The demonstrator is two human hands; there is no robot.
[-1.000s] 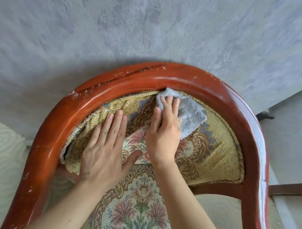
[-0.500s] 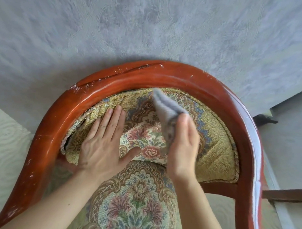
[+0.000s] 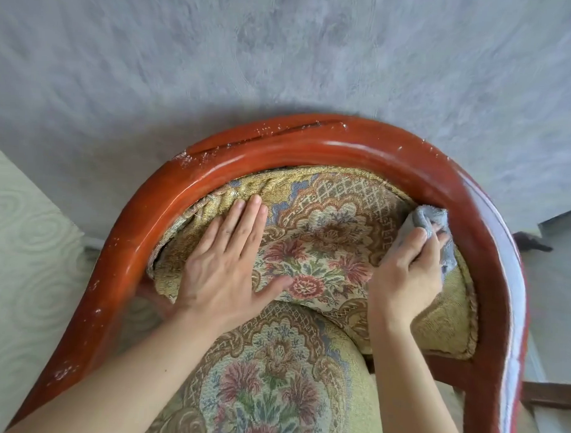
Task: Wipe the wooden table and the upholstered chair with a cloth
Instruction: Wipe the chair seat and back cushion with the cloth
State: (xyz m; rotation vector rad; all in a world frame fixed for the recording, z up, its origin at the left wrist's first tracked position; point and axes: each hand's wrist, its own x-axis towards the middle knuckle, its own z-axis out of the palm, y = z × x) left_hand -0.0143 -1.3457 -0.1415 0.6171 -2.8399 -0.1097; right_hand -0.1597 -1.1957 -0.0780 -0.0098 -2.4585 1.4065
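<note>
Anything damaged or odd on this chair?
Yes. The red wooden frame is chipped and flecked white along its top left, and the upholstery pulls loose from the frame at the left edge, leaving a dark gap.

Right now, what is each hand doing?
Left hand: open, flat on the chair's floral backrest cushion.
Right hand: closed on the grey cloth.

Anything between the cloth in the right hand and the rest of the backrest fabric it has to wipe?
Yes. The left hand lies flat on the backrest cushion, covering its left part. The right hand holds the cloth at the right edge against the wooden frame. The middle stretch is bare.
</note>
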